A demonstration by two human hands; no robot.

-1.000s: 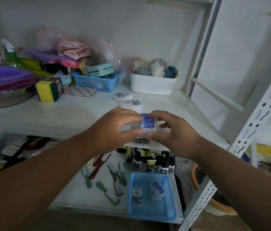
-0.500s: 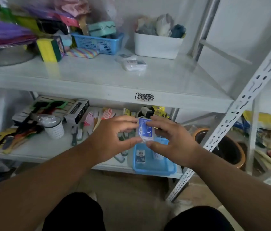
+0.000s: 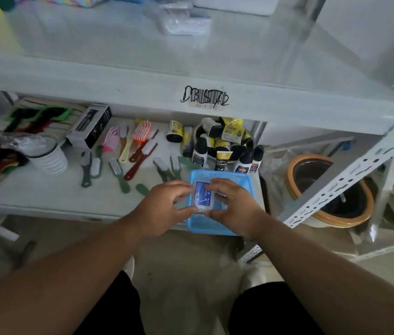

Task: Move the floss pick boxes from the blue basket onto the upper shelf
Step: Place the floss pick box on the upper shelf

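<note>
Both hands hold one box (image 3: 203, 196) between them: the left hand (image 3: 164, 209) pinches its left edge with thumb and fingertips, and the right hand (image 3: 231, 204) pinches its right edge in the same way, so the blue printed face looks up at the camera. The box is in the air, just above the basket (image 3: 217, 226), and I cannot tell if it touches the basket floor. Under the hands the inside of the basket is mostly hidden, so I cannot say how many boxes are left in it. The basket stands near the front right corner of the lower shelf (image 3: 46, 197), with bottles (image 3: 225, 151) behind it and brushes (image 3: 118, 163) to its left. On the upper shelf (image 3: 94, 76), near its back edge, some clear boxes (image 3: 184, 22) lie together, blurred, and these seem to be the ones already placed. To do this step well, I think the pinch should be kept firm but light, because such a thin plastic box can bend or slip out. It is better to lift straight up first, then bring the box toward the body to pass the front edge of the upper shelf, where a scribbled label (image 3: 204, 99) sits, and only then forward. The box should be set flat beside the others, not on top of them, so nothing slides. One hand is probably enough to carry it, and the other could stay free.
</note>
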